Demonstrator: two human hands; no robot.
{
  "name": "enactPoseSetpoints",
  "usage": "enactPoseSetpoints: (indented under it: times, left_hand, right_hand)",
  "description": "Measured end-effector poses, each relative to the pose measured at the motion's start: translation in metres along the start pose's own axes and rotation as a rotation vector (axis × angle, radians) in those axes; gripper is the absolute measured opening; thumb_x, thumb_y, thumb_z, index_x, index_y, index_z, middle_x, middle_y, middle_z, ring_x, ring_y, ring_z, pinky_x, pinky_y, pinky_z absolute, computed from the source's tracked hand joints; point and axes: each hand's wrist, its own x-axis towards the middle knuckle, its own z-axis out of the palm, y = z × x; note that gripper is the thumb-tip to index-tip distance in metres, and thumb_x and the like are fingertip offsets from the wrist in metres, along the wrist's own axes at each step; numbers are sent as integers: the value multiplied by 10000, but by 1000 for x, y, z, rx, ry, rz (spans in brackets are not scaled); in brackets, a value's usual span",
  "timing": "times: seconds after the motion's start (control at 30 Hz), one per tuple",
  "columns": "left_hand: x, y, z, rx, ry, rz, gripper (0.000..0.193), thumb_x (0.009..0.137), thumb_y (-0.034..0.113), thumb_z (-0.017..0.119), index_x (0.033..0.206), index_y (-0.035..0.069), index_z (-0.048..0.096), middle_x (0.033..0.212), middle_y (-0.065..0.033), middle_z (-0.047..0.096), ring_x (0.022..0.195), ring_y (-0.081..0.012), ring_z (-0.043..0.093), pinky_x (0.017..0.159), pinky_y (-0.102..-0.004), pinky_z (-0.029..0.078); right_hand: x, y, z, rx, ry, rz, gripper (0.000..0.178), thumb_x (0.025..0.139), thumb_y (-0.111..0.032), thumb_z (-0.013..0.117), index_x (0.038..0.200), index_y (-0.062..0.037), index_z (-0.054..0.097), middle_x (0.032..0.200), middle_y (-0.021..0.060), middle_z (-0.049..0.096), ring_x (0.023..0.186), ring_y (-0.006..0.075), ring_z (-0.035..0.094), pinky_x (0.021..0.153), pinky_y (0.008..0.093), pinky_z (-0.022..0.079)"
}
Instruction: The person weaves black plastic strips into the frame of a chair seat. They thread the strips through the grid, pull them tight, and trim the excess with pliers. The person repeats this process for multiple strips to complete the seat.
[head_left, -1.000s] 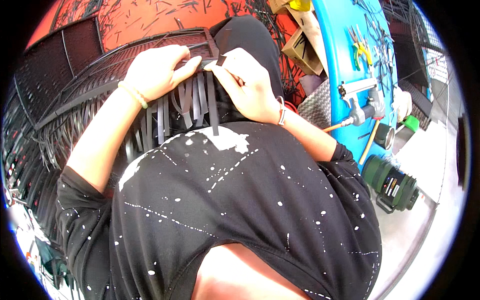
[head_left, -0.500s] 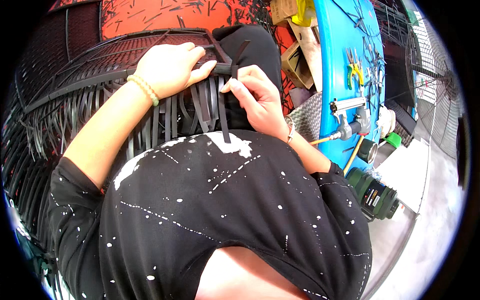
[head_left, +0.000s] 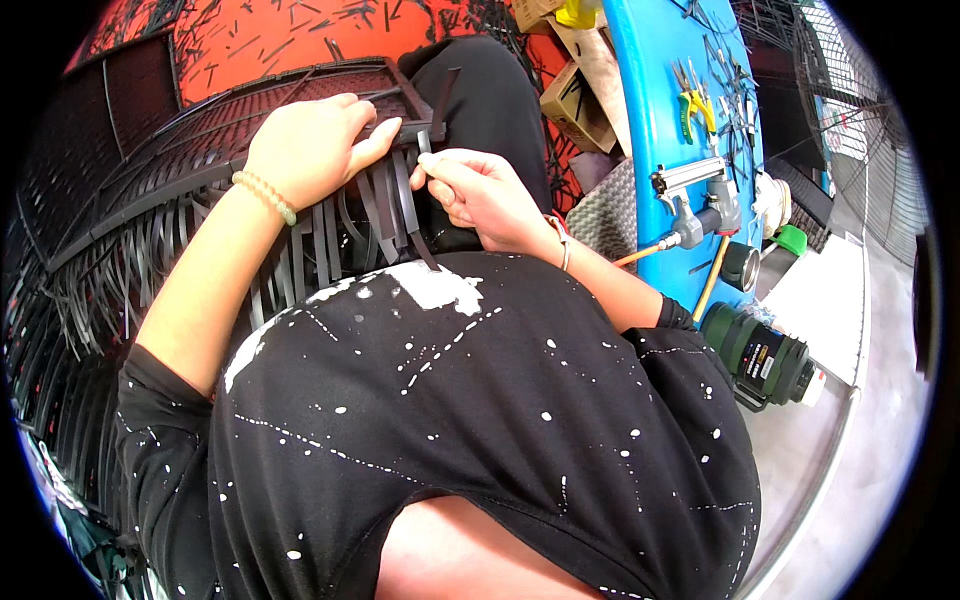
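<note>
A black woven panel with a dark frame bar point(head_left: 145, 205) lies across my lap, its near side fringed with several loose flat strips point(head_left: 325, 240). My left hand point(head_left: 305, 145) lies over the bar and weave near the panel's right end, thumb stretched out and fingertips partly hidden on the far side. Just past that end, my right hand point(head_left: 490, 195) pinches a flat grey strip point(head_left: 424, 143) between thumb and fingers close to the bar. Another dark strip end point(head_left: 447, 95) sticks up beyond the corner.
To the right stands a blue table point(head_left: 650, 110) bearing yellow-green pliers point(head_left: 695, 112), dark strip scraps and a pneumatic tool point(head_left: 700, 215) with an orange hose. Cardboard boxes point(head_left: 580, 110) sit beside it. Strip offcuts litter the red surface point(head_left: 270, 50) ahead. A dark green cylindrical device point(head_left: 760, 355) is at lower right.
The right hand has shifted its pinch and turned, now holding the strip higher, nearer the bar. The left hand keeps its place on the panel. The whole view has shifted slightly.
</note>
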Motion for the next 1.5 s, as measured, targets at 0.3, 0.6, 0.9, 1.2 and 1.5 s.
enactPoseSetpoints:
  times: [0.3,0.6,0.9,1.2,1.5]
  left_hand:
    - [-1,1,-2,-33,10,-5,329,927,359,546,842,62,658,799,-100,633,717,-309,640,626,-407,510]
    - [-1,2,-4,-25,-20,-2,323,932,352,540,843,66,661,798,-95,635,717,-305,642,624,-403,514]
    - [2,3,-6,-61,2,32,326,947,344,516,856,65,659,789,-101,624,711,-316,633,624,-410,507]
    - [4,-1,-11,-276,110,109,201,910,229,606,942,46,682,875,-107,631,840,-281,628,749,-362,502]
    - [39,0,-15,-932,-278,-169,176,855,120,710,962,-20,701,923,-36,648,862,-98,588,779,-245,470]
  right_hand:
    - [3,4,-2,21,-38,69,211,971,-190,540,864,-26,618,635,-60,476,471,7,358,415,180,270]
    - [2,2,4,102,-28,-5,236,985,-221,522,902,-18,608,603,-42,468,462,31,349,433,209,271]
    - [11,8,11,54,104,-260,256,975,-219,564,884,3,653,609,-60,462,473,4,344,412,196,244]
    - [-5,9,-3,-118,192,-296,217,880,-78,684,1054,19,598,807,55,637,551,48,495,480,191,389]
    - [-3,-3,-6,-807,430,-716,458,724,-175,808,1056,-23,533,983,91,569,667,139,584,619,270,497]
